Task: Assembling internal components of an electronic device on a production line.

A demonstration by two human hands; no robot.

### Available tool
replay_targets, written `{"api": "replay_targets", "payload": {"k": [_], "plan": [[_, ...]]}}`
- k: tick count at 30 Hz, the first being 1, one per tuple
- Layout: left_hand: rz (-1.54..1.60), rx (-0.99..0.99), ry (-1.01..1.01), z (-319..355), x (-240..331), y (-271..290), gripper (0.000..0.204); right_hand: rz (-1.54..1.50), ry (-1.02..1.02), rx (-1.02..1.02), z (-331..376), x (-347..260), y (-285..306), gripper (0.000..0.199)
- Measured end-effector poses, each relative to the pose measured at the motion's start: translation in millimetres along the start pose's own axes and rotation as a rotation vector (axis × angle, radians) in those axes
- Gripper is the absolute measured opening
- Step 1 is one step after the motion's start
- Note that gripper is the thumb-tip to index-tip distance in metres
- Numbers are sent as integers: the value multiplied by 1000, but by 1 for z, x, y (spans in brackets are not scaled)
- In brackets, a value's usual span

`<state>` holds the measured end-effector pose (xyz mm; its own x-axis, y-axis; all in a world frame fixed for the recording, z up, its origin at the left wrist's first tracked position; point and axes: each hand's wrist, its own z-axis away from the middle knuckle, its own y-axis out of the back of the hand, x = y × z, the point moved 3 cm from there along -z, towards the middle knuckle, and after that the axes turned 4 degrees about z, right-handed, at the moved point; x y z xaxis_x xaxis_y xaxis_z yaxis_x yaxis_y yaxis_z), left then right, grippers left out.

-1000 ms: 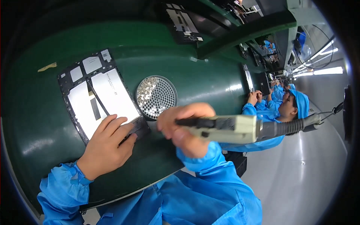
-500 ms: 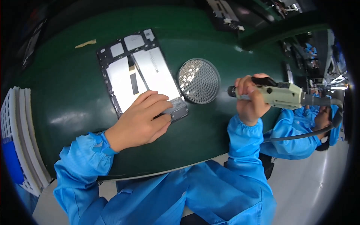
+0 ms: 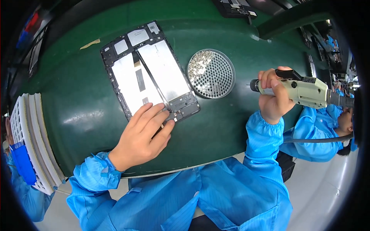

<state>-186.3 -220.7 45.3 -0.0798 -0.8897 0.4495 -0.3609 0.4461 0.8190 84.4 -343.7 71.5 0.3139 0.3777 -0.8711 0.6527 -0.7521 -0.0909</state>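
Note:
A tablet-like device with its back off (image 3: pixel 163 69) lies tilted on the green bench, showing silver-white battery panels in a black frame. My left hand (image 3: pixel 140 136) is open, its fingers stretched out and touching the device's near end. At the right, my right hand (image 3: pixel 275 94) is wrapped round a pale green electric screwdriver (image 3: pixel 310 92) with a black lever. The screwdriver's thin bit points left, above the bench and apart from the device. Between it and the device sits a round dimpled tray (image 3: pixel 214 79), with many small screws (image 3: pixel 201 63) heaped at its far left.
A stack of white perforated trays (image 3: pixel 36 142) with a blue piece stands at the left edge. A tape strip (image 3: pixel 90 44) lies at the far left, another dark device (image 3: pixel 235 8) at the back. A person in blue (image 3: pixel 314 133) sits at the right, near the screwdriver's cable.
My left hand has slid toward the device's near edge, uncovering more of its black lower panel. My right hand has moved the screwdriver farther right. The view has shifted somewhat.

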Motion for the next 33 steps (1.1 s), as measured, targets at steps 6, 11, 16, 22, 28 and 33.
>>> {"api": "replay_targets", "payload": {"k": [6,11,16,22,28,33], "plan": [[-148,-19,53,-18,-1,-6,36,30,33,-12,-4,-1,1,41],[-359,47,137,-40,-49,11,31,-9,-82,-81,-16,6,11,57],[-493,228,245,-71,-160,45,26,177,-239,-68,-31,5,19,44],[-547,256,281,-141,-196,27,31,139,-271,-105,-38,3,31,45],[-170,230,155,-248,-159,-46,53,54,-352,-36,-36,8,36,42],[-380,51,226,-293,-161,-84,67,115,-281,-34,-35,12,37,41]]}}
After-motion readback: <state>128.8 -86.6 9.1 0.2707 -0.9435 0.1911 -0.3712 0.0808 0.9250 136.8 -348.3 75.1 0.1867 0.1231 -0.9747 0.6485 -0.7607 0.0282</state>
